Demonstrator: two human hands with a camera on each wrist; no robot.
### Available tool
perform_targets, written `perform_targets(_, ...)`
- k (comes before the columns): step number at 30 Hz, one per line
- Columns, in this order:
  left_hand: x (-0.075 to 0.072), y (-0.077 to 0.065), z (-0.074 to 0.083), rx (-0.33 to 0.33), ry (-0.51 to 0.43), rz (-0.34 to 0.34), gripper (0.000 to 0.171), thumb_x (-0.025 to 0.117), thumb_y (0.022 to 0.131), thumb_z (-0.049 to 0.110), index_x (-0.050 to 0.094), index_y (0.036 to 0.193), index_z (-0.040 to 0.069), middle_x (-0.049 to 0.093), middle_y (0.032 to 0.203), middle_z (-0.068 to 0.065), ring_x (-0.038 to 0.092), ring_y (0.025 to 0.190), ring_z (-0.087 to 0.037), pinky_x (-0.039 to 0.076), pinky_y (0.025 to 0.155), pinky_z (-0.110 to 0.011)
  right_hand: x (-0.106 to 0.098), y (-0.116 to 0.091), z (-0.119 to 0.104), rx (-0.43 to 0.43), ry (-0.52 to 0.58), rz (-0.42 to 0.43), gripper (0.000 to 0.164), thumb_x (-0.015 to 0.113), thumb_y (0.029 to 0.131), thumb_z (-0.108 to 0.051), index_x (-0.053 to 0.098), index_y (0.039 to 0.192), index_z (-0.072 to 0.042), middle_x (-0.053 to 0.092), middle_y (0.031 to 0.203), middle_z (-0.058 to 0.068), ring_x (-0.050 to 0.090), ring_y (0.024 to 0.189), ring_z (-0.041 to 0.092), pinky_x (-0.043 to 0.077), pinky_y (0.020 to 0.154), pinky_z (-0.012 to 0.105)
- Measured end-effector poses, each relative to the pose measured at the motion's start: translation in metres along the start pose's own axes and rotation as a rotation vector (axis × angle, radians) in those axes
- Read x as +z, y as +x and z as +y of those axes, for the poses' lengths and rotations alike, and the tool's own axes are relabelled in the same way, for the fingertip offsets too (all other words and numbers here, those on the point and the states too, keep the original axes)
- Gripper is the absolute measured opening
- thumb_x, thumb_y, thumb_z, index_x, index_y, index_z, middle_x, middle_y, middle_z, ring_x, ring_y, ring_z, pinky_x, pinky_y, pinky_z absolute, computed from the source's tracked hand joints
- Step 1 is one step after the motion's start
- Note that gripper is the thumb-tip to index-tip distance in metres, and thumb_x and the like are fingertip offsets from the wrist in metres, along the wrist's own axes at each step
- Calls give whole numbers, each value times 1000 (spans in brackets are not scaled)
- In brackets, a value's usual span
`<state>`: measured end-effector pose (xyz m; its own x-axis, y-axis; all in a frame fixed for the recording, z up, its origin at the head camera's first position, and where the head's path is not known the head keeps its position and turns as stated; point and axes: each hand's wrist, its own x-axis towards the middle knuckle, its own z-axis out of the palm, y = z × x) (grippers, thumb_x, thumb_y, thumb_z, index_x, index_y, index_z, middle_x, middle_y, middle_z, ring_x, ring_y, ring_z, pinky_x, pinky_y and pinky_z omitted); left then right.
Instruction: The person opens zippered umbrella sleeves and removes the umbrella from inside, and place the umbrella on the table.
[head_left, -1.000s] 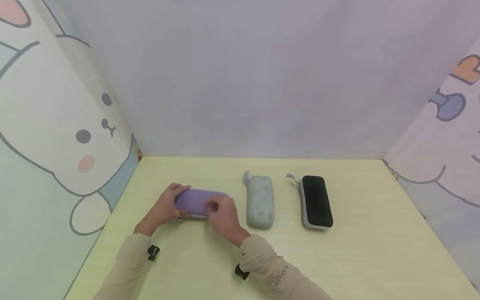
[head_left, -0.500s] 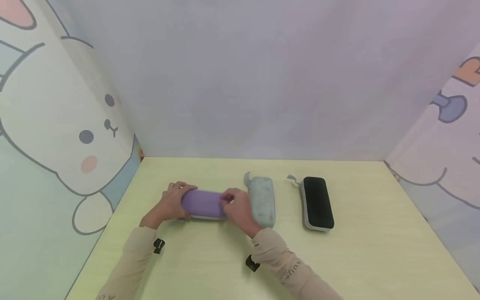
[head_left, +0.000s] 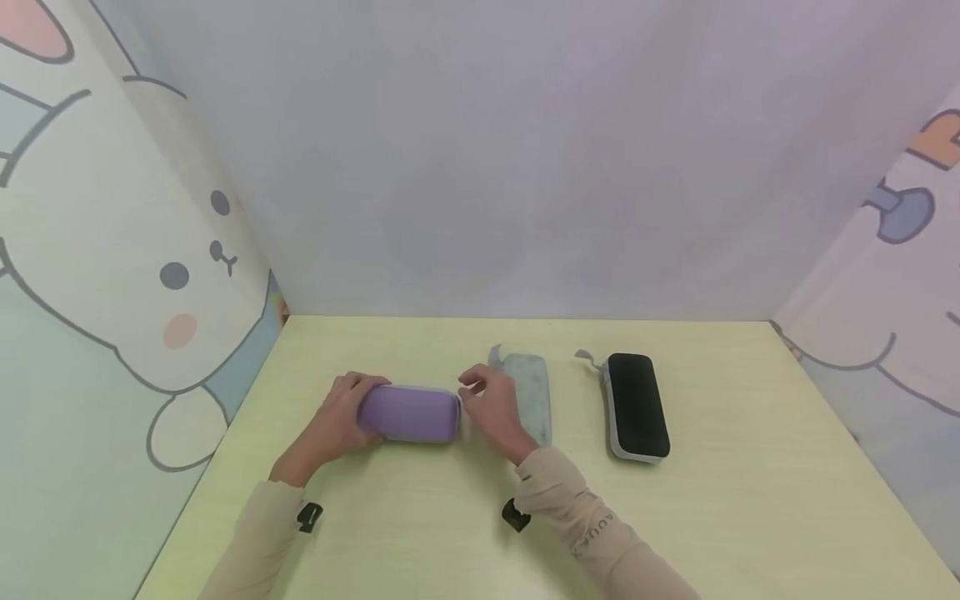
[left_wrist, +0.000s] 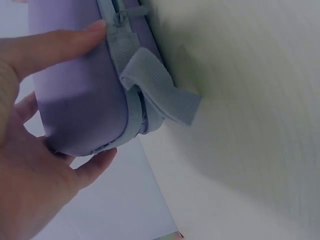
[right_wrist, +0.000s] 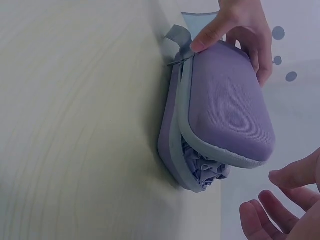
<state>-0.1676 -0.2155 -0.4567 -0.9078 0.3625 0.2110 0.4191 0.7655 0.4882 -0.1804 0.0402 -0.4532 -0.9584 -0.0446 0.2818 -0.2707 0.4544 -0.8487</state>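
My left hand (head_left: 341,421) grips the left end of a purple zippered hard case (head_left: 411,414), thumb on the near side and fingers round the back. In the left wrist view, a zipper pull (left_wrist: 120,19) and a grey fabric tab (left_wrist: 160,92) show near my thumb. The right wrist view shows the case's far end gaping, with gathered purple fabric (right_wrist: 202,165) inside. My right hand (head_left: 495,408) hovers just off the case's right end. Its fingers are loosely bent and apart, holding nothing.
Behind my right hand, partly covered, lies a pale grey-green case (head_left: 531,392) with a fabric tab. Farther right lies a black-topped case (head_left: 637,406) with pale sides and a strap. The pale yellow table (head_left: 750,467) meets a curtain (head_left: 525,167) at the back.
My right hand has moved right, from over the case's top to beyond its right end. The case has shifted slightly right and tilted, its near side now showing purple. My left hand keeps its grip.
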Motion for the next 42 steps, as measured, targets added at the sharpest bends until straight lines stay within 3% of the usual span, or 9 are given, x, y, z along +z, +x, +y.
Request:
perform_targets(4,-2,-7,4,11,-32,20,73,85,61,3,54,126,11,46,118,-13,39,112,-32,39,92,-55,-4,1,0,19,9,-24,19,69,75,2,68,94,1,67,93,18,64,81,30,51,70,35)
perform_targets(13,-3,-27,15,149,-35,196,55,83,58,-9,68,108,10,54,108,-10,47,101,-28,44,83,-47,-1,4,2,60,-55,-186,43,77,68,-1,64,110,-3,62,107,18,61,94,34,50,77,40)
perform_targets(20,1,-41,14,223,-67,337,56,84,50,-16,73,100,9,57,101,-10,53,96,-23,38,84,-16,10,1,4,53,-89,-297,54,83,67,-10,61,116,-5,59,113,16,59,100,32,48,81,38)
perform_targets(24,4,-51,12,236,-79,390,54,83,45,-19,74,89,10,57,93,-3,53,86,-18,37,77,-12,16,0,2,28,-81,-322,53,84,64,-7,62,113,-2,60,105,13,58,94,26,47,79,34)
perform_targets(31,9,-71,14,192,-70,362,51,83,45,-21,76,83,12,57,90,-1,54,81,-13,40,73,-11,29,0,4,-41,-225,-348,54,84,63,-10,65,113,-6,60,106,9,52,95,21,42,84,33)
perform_targets(35,10,-81,14,188,-80,331,53,81,45,-23,77,84,12,57,90,1,54,80,-12,39,73,-10,33,-1,5,-96,-297,-367,58,83,63,-13,63,117,-8,60,111,10,50,94,21,41,79,31)
perform_targets(42,19,-89,10,196,-72,312,49,82,45,-20,76,80,14,55,87,4,54,79,-11,39,75,-11,34,-1,7,-67,-342,-357,62,83,62,-15,61,119,-6,59,108,8,46,92,18,41,75,27)
